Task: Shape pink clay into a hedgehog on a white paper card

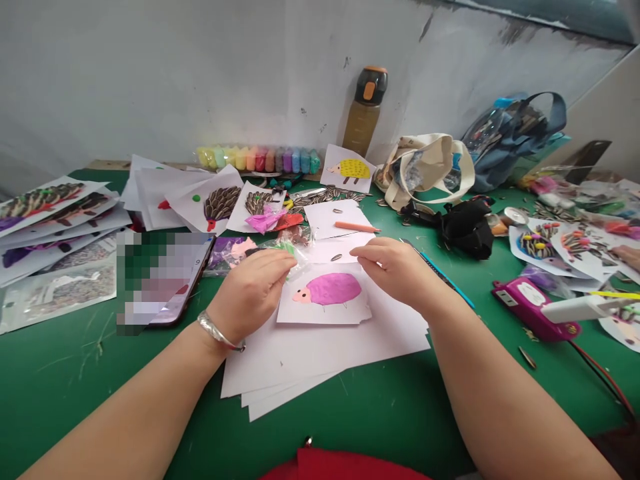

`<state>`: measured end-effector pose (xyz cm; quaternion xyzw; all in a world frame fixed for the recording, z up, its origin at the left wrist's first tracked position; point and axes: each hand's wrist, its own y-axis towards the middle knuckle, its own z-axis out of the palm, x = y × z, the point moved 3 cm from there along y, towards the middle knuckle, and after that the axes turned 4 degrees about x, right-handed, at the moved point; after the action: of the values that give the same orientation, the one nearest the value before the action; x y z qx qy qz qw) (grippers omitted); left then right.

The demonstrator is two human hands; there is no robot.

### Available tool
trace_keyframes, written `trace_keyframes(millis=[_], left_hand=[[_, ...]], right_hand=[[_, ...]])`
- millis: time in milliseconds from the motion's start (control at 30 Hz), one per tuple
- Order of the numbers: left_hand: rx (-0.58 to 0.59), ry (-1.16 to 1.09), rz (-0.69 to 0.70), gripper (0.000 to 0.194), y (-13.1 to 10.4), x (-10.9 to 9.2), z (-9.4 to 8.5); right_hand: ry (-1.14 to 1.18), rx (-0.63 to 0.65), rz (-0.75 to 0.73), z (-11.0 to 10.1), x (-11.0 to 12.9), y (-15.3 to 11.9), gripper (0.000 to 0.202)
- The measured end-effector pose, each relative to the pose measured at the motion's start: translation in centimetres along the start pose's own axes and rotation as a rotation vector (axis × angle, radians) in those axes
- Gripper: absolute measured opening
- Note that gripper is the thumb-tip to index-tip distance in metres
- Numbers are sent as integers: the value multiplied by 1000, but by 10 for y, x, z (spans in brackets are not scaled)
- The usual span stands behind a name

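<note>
A small white card (320,315) bears a hedgehog shape in purple clay (334,289) with a pink face and drawn legs. It lies on a stack of white paper (310,353). My left hand (255,290), with a silver bangle on its wrist, is at the card's left edge, fingers bent and pressed together. At the card's upper right is my right hand (395,267), its fingers curled into a pinch. Whatever either hand holds, if anything, is hidden. A sunflower seed (337,257) lies on paper just left of my right fingertips. Behind it rests an orange stick-like tool (357,227).
Left of my hands are a phone (183,293) and seed-covered pictures (45,200). Loose seeds (330,195), clay packs (260,160) and a bottle (365,110) are behind. At right are a black pouch (467,227), a purple device (535,310) and another person's hand (627,256).
</note>
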<state>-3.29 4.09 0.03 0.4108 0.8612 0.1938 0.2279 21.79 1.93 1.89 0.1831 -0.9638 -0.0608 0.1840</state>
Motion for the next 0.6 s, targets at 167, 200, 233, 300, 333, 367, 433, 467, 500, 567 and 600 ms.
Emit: trace_keyframes(millis=[167, 200, 233, 300, 333, 367, 433, 467, 500, 567, 600], left_hand=[[25, 6, 0, 29, 1, 0, 2], [24, 8, 5, 29, 1, 0, 2], [21, 11, 12, 29, 1, -1, 2], [11, 14, 32, 27, 1, -3, 1], [7, 14, 43, 27, 2, -5, 0], [4, 11, 54, 27, 2, -7, 0], [1, -3, 78, 26, 3, -10, -1], [1, -12, 91, 26, 4, -12, -2], [1, -20, 103, 26, 4, -13, -2], [3, -27, 121, 25, 4, -15, -3], [5, -28, 126, 26, 4, -15, -3]], right_hand=[[94, 66, -102, 1, 11, -2, 31], [91, 82, -126, 2, 13, -2, 31], [85, 95, -139, 3, 13, -1, 31], [73, 101, -135, 4, 12, -1, 32], [70, 100, -126, 4, 12, -1, 31], [72, 104, -117, 4, 11, -1, 31], [91, 139, -114, 4, 11, -2, 32], [106, 172, -117, 3, 11, -3, 33], [120, 209, -119, 2, 12, -4, 35], [137, 278, -116, 0, 14, -7, 39], [140, 300, -111, -2, 16, -8, 42]])
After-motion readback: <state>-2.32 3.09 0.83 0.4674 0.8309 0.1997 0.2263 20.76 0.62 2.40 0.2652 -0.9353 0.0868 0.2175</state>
